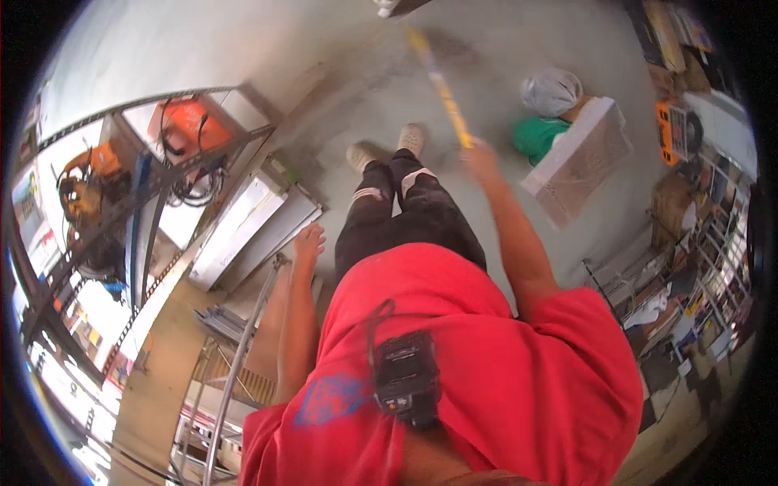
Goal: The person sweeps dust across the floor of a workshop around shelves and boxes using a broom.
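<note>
My right hand (pixel 480 160) is closed round the near end of a yellow pole (pixel 446 95). The pole slants away to the far left over the grey floor, and motion blurs its far end, so what sits there cannot be made out. Hanging at my left side, my left hand (pixel 308 240) holds nothing; its fingers are loosely bent and apart. Closest to that hand are long white boxes or panels (pixel 243 220) leaning by the shelf.
A metal shelf rack (pixel 134 219) on the left carries an orange machine (pixel 191 128) with black cables. To the right lie a grey bundle (pixel 553 91), a green bundle (pixel 536 139) and a whitish translucent box (pixel 577 162). Stacked clutter (pixel 689 267) lines the far right.
</note>
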Demonstrator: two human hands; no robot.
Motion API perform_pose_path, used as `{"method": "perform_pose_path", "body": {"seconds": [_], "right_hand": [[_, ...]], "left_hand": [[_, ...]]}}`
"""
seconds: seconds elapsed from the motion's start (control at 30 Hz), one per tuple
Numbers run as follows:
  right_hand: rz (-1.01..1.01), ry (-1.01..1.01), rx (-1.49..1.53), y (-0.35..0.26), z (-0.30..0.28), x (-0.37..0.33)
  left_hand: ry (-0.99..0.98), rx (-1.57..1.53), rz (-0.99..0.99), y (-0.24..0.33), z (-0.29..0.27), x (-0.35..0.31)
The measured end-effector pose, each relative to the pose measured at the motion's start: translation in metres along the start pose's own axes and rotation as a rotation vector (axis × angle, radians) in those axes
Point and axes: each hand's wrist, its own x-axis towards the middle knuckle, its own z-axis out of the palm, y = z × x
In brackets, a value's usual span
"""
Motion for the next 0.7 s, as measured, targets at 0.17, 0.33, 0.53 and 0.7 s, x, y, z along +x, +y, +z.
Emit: {"method": "perform_pose_path", "body": {"seconds": [0.17, 0.33, 0.53, 0.7], "right_hand": [[0.335, 0.154, 0.232, 0.098, -0.025, -0.001], [0.595, -0.164, 0.478, -0.001, 0.028, 0.028], [0.159, -0.461, 0.588, -0.138, 0.083, 0.048], [0.216, -0.516, 0.400, -0.146, 0.054, 0.067]], "left_hand": [[-0.059, 0.036, 0.009, -0.005, -0.003, 0.017], [0.010, -0.020, 0.040, -0.016, -0.026, 0.028], [-0.021, -0.178, 0.037, -0.034, -0.064, 0.034], [0.048, -0.413, 0.036, -0.067, -0.088, 0.032]]}}
